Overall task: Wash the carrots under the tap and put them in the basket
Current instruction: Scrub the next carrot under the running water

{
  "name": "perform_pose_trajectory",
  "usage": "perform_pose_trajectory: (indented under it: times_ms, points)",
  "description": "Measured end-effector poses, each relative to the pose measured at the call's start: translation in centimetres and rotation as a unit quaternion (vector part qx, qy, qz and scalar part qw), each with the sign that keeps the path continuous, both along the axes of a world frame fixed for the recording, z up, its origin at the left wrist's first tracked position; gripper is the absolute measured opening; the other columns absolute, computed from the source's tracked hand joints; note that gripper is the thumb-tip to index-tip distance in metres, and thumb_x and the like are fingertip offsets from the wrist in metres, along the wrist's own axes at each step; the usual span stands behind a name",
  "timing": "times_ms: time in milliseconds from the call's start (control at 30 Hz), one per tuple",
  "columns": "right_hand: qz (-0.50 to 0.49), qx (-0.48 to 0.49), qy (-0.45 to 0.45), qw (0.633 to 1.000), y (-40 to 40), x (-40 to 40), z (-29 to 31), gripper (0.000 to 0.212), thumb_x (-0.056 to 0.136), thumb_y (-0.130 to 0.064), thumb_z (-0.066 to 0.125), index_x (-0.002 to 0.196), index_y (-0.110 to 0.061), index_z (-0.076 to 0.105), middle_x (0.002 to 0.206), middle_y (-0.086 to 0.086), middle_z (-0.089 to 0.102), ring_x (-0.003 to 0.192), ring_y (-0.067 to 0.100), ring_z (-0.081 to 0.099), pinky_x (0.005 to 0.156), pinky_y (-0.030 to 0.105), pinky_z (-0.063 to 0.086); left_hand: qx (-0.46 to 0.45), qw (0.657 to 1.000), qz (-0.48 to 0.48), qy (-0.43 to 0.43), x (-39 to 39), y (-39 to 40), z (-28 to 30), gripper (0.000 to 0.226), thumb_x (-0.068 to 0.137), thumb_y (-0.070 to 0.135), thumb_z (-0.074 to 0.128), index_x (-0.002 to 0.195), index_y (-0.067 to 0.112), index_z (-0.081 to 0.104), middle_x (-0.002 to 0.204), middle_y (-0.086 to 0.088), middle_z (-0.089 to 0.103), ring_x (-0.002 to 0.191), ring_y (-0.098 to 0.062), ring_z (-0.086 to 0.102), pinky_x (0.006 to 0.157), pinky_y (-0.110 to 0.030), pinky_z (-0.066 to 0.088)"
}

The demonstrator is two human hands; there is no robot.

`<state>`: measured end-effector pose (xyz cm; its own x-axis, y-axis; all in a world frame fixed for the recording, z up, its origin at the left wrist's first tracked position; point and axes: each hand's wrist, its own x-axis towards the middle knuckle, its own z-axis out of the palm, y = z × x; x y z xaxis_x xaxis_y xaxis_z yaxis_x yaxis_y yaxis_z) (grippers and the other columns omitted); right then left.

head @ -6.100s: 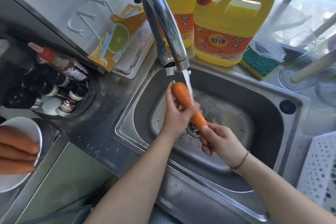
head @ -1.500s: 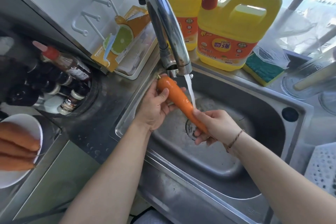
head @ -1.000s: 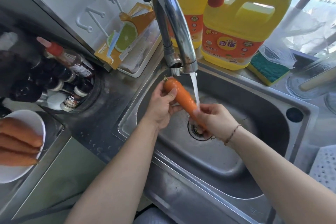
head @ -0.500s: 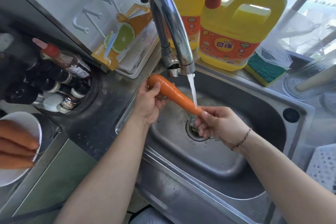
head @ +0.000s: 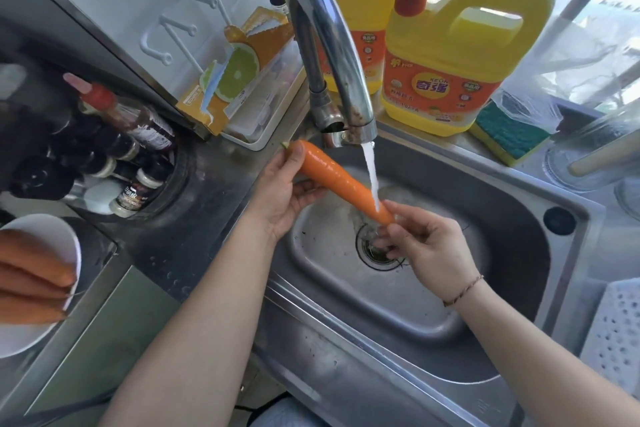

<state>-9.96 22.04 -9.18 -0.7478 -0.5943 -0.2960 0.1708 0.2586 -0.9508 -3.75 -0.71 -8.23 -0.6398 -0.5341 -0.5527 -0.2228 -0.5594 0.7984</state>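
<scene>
Left hand (head: pixel 282 196) grips the carrot (head: pixel 334 175) by its thick end, right hand (head: pixel 427 246) pinches the tip, under the tap (head: pixel 332 55) stream. Best rotate it so every side rinses.

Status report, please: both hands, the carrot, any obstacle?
Left hand grips thick end of long orange carrot; right hand pinches tip. Water stream hits carrot above steel sink. White perforated basket at right; nothing in the way.
</scene>
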Motion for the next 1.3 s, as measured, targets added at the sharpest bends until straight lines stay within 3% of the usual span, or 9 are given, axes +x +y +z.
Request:
perform_pose_trajectory:
  times_ms: [233,367,467,667,867,1033,1100,1200,1300]
  points:
    - [-0.055,0.027,-0.071,0.996,-1.6,-0.5,0.9,0.009,0.086,-0.014,0.074,0.091,-0.015,0.068,0.071,0.016,0.073,0.060,0.033,0.068,0.055,0.035,0.055,0.024,1.000,0.010,0.008,-0.1,0.8,-0.3,0.013,0.102,0.025,0.052,0.110,0.018,0.060,0.089,-0.009,0.071,0.080,-0.023,0.071,0.076,-0.041,0.060]
    - [0.018,0.194,0.022,0.981,-4.0,-1.3,1.8,0.036,0.081,-0.056,0.067,0.078,-0.019,0.067,0.058,0.002,0.071,0.053,0.022,0.069,0.060,0.038,0.058,0.009,0.999,-0.028,-0.018,-0.8,3.1,-0.7,0.011,0.099,0.024,0.056,0.106,0.018,0.061,0.091,-0.009,0.069,0.080,-0.024,0.068,0.070,-0.037,0.060]
    - [0.062,0.249,0.052,0.965,-5.6,-2.1,2.3,0.056,0.080,-0.069,0.057,0.068,-0.015,0.065,0.054,0.000,0.068,0.055,0.023,0.068,0.063,0.041,0.059,0.007,0.999,-0.025,-0.030,-1.3,4.3,-1.0,0.030,0.096,0.022,0.062,0.123,0.008,0.058,0.096,-0.012,0.070,0.078,-0.023,0.072,0.066,-0.036,0.059]
    - [0.190,0.138,0.004,0.972,-4.3,-2.0,2.7,0.017,0.101,-0.022,0.048,0.094,-0.014,0.061,0.069,0.006,0.065,0.053,0.024,0.063,0.052,0.033,0.055,-0.012,0.998,0.018,-0.062,-1.6,2.0,-0.8,0.036,0.096,0.026,0.062,0.127,0.008,0.060,0.102,-0.016,0.069,0.083,-0.025,0.071,0.064,-0.035,0.059]
    - [0.118,0.291,0.130,0.940,-5.3,-2.9,2.5,0.044,0.090,-0.060,0.053,0.073,-0.021,0.064,0.064,0.001,0.065,0.064,0.026,0.064,0.065,0.038,0.056,0.012,0.997,0.029,-0.072,-2.0,3.7,-0.9,0.042,0.095,0.027,0.065,0.131,0.006,0.060,0.113,-0.020,0.070,0.087,-0.026,0.072,0.069,-0.035,0.061]
    - [0.199,0.160,0.073,0.964,-3.6,-2.5,1.6,0.006,0.095,-0.022,0.057,0.093,-0.024,0.063,0.070,0.003,0.064,0.060,0.022,0.058,0.069,0.047,0.057,0.007,0.996,0.037,-0.077,-1.7,3.0,-0.9,0.036,0.096,0.027,0.063,0.128,0.010,0.060,0.099,-0.012,0.070,0.086,-0.026,0.070,0.067,-0.036,0.060]
    - [0.159,0.168,0.050,0.972,-3.7,-2.7,1.2,0.005,0.091,-0.026,0.063,0.088,-0.023,0.066,0.067,0.005,0.064,0.054,0.021,0.057,0.063,0.045,0.056,0.026,0.997,0.031,-0.063,-1.4,3.5,-1.1,0.029,0.098,0.025,0.059,0.125,0.014,0.059,0.100,-0.011,0.070,0.090,-0.029,0.069,0.074,-0.040,0.060]
    - [0.111,0.226,0.050,0.966,-4.4,-2.5,1.2,0.041,0.085,-0.053,0.066,0.077,-0.013,0.068,0.061,0.005,0.067,0.047,0.018,0.056,0.049,0.035,0.051,0.034,0.999,0.002,-0.035,-1.1,4.1,-1.1,0.015,0.102,0.021,0.053,0.112,0.017,0.063,0.092,-0.008,0.072,0.081,-0.025,0.071,0.074,-0.041,0.061]
    - [0.136,0.155,-0.025,0.978,-4.0,-1.9,1.0,0.027,0.095,-0.037,0.060,0.079,-0.016,0.064,0.064,0.001,0.064,0.047,0.012,0.054,0.049,0.027,0.045,0.032,0.999,-0.008,-0.003,-0.9,3.0,-0.7,0.018,0.103,0.018,0.048,0.115,0.014,0.060,0.089,-0.009,0.073,0.077,-0.022,0.072,0.072,-0.041,0.061]
